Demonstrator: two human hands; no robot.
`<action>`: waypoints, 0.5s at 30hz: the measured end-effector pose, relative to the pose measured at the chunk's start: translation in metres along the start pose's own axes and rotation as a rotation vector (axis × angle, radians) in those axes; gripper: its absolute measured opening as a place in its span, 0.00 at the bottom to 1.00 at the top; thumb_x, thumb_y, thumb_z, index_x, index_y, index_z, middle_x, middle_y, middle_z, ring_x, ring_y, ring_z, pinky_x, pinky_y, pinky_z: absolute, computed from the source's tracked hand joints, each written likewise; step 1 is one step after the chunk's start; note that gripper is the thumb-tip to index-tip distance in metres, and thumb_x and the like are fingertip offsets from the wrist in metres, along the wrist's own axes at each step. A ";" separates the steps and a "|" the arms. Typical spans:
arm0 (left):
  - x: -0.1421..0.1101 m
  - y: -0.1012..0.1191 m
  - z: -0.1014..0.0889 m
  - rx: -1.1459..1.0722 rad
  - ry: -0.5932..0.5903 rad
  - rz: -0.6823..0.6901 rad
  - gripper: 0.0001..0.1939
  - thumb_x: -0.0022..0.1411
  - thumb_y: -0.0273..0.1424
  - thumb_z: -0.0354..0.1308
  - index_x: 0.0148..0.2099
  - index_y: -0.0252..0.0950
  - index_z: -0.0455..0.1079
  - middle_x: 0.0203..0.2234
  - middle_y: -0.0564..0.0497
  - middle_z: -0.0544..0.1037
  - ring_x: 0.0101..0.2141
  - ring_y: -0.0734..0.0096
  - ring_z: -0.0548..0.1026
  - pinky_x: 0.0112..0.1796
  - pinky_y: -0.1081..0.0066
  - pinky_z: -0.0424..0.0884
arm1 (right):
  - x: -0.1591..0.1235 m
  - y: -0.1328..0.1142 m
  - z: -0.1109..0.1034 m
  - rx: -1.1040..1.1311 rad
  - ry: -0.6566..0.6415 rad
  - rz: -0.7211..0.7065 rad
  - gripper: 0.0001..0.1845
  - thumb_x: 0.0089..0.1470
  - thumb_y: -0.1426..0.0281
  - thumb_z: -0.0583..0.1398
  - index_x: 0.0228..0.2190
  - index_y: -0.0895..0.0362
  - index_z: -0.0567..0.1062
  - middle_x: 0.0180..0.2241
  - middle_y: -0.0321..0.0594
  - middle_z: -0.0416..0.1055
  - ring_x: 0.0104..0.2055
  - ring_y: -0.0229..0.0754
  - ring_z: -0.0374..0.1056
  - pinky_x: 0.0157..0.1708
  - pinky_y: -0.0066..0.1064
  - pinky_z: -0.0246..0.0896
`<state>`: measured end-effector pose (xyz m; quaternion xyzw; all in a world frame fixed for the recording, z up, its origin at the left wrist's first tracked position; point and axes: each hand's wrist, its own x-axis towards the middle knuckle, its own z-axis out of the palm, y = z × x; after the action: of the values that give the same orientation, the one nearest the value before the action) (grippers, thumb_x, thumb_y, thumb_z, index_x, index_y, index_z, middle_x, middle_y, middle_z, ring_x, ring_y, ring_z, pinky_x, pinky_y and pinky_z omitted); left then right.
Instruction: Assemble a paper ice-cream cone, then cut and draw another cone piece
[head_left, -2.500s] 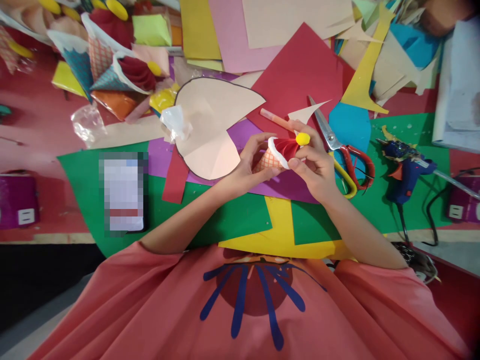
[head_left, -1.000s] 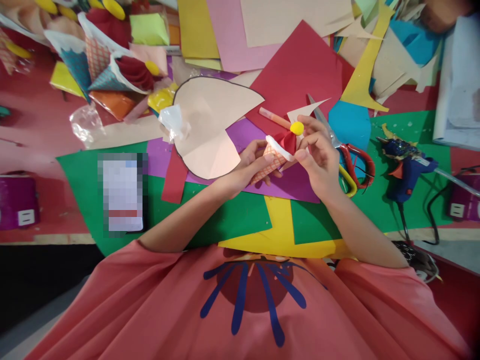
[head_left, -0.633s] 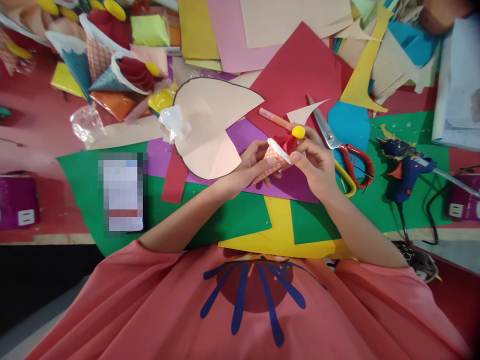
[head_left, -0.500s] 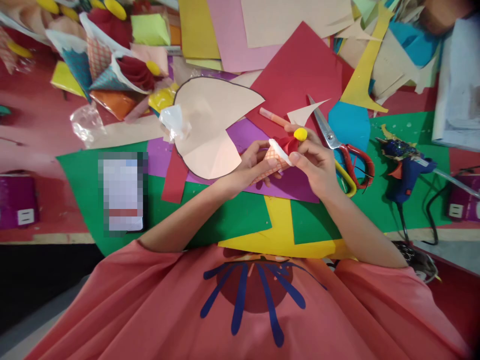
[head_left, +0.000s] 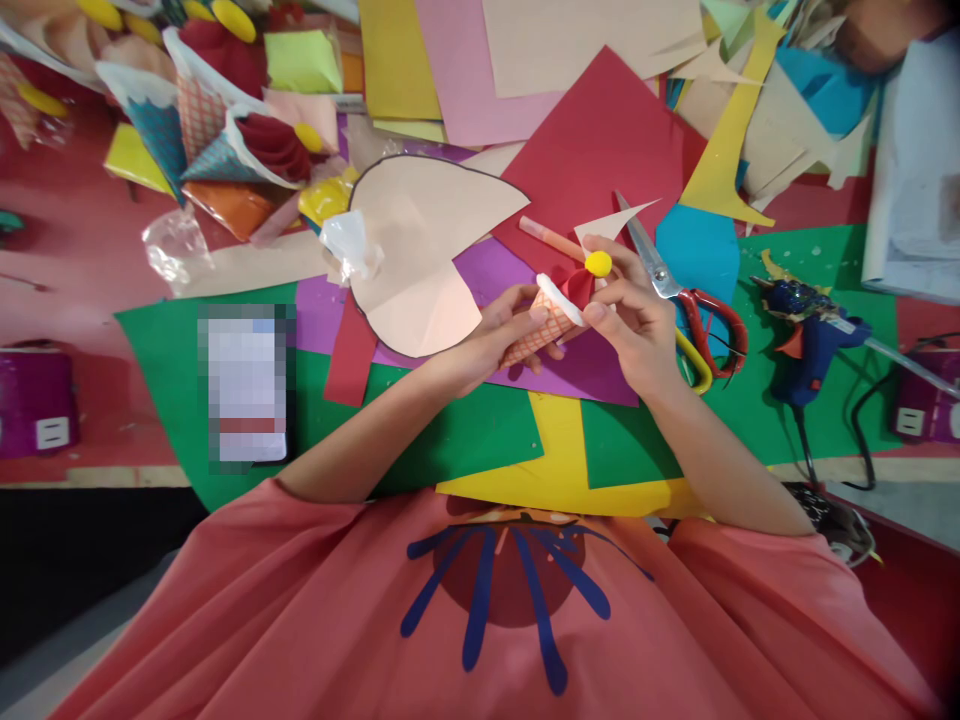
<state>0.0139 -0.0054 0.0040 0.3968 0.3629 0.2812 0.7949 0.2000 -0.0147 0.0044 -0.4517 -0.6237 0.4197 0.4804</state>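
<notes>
A small craft ice-cream cone [head_left: 551, 318] is held between my two hands, tilted with its wide end up and to the right. It has an orange lattice pattern, a white rim, red folds inside and a yellow ball on top. My left hand [head_left: 499, 340] wraps round the cone's lower part. At the white rim and red top, the thumb and fingers of my right hand [head_left: 634, 310] grip the cone's right side. Purple sheet [head_left: 600, 375] lies under both hands. Close by my right hand are scissors [head_left: 660, 280] with red handles and a peach marker-like stick [head_left: 551, 238].
A cut beige disc [head_left: 420, 250] lies left of my hands, near a phone [head_left: 247, 385]. On the right rests a blue glue gun [head_left: 806, 350] with its cord. Several finished cones [head_left: 202, 110] stand at the upper left. Red sheet [head_left: 600, 130] and paper scraps spread across the back.
My right hand's fingers have shifted and spread a little around the red top. The cone has turned slightly, and its yellow ball sits a bit lower and more upright to view.
</notes>
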 end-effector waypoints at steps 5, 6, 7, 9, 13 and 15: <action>0.000 -0.001 0.001 -0.001 -0.001 -0.042 0.27 0.58 0.48 0.60 0.51 0.35 0.59 0.30 0.50 0.78 0.26 0.74 0.77 0.21 0.79 0.68 | 0.001 0.001 0.000 -0.009 -0.014 -0.002 0.15 0.52 0.53 0.62 0.24 0.49 0.74 0.53 0.30 0.68 0.65 0.53 0.57 0.65 0.52 0.52; 0.000 0.000 0.001 -0.006 -0.004 -0.050 0.27 0.58 0.48 0.60 0.50 0.35 0.59 0.31 0.50 0.78 0.26 0.74 0.77 0.21 0.79 0.69 | 0.001 0.001 0.001 -0.015 -0.013 -0.010 0.15 0.52 0.53 0.62 0.24 0.49 0.74 0.53 0.30 0.68 0.65 0.53 0.57 0.65 0.52 0.51; 0.000 0.000 0.001 -0.016 -0.007 -0.053 0.27 0.57 0.48 0.61 0.50 0.35 0.60 0.32 0.50 0.77 0.26 0.75 0.77 0.21 0.79 0.70 | 0.002 0.001 0.001 -0.023 -0.012 -0.018 0.15 0.52 0.53 0.62 0.25 0.49 0.74 0.53 0.30 0.68 0.65 0.53 0.57 0.65 0.53 0.51; 0.000 0.001 0.002 -0.046 -0.017 -0.055 0.26 0.57 0.47 0.62 0.49 0.34 0.61 0.34 0.49 0.77 0.27 0.75 0.77 0.22 0.79 0.71 | 0.001 0.001 0.000 -0.039 -0.015 -0.034 0.16 0.54 0.52 0.60 0.25 0.50 0.73 0.53 0.30 0.69 0.65 0.53 0.57 0.65 0.53 0.52; 0.000 0.002 0.002 -0.075 -0.030 -0.061 0.25 0.58 0.47 0.61 0.47 0.32 0.62 0.30 0.50 0.78 0.26 0.76 0.77 0.23 0.80 0.71 | 0.001 0.002 -0.001 -0.063 -0.037 -0.043 0.19 0.57 0.51 0.56 0.26 0.51 0.73 0.53 0.30 0.69 0.64 0.51 0.59 0.63 0.52 0.56; 0.000 0.002 0.001 -0.085 -0.040 -0.059 0.24 0.58 0.47 0.60 0.46 0.32 0.63 0.27 0.51 0.78 0.25 0.76 0.76 0.23 0.80 0.70 | 0.001 0.002 -0.001 -0.072 -0.044 -0.043 0.18 0.57 0.51 0.56 0.26 0.51 0.73 0.54 0.30 0.68 0.63 0.51 0.60 0.63 0.51 0.56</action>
<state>0.0146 -0.0048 0.0067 0.3572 0.3464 0.2647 0.8260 0.2012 -0.0130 0.0031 -0.4458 -0.6582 0.3965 0.4591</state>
